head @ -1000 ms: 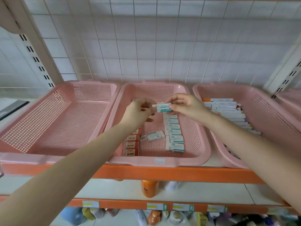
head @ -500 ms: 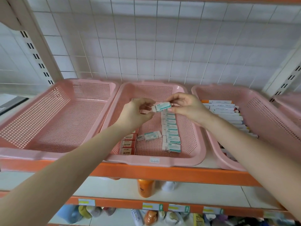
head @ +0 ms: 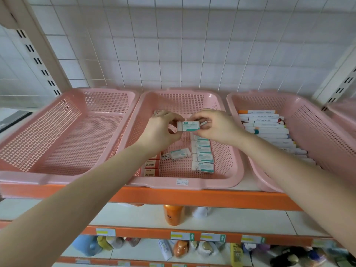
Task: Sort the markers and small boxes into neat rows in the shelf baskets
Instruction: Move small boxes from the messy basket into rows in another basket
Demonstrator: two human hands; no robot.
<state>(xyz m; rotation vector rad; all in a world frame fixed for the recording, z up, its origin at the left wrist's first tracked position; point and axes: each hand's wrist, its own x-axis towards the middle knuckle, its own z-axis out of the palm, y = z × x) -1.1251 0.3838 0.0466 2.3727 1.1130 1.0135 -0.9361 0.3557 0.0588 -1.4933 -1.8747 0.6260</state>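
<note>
Both hands hold one small white-and-teal box [head: 189,126] above the middle pink basket [head: 234,171]. My left hand [head: 160,132] pinches its left end and my right hand [head: 215,127] pinches its right end. Below it a row of the same teal boxes [head: 203,154] runs down the basket, and one loose teal box [head: 178,154] lies askew beside the row. A column of red 2B boxes [head: 151,168] sits at the basket's left, partly hidden by my left forearm. Markers [head: 267,130] lie in a row in the right basket [head: 312,120].
An empty pink basket [head: 63,132] stands at the left. The baskets rest on an orange-edged shelf [head: 192,198] against a white tiled wall. Bottles and other goods fill the lower shelves [head: 173,214]. A further pink basket's edge shows at far right.
The teal box has turned from tilted to level between both hands and now sits squarely over the top of the row. The camera has tipped slightly.
</note>
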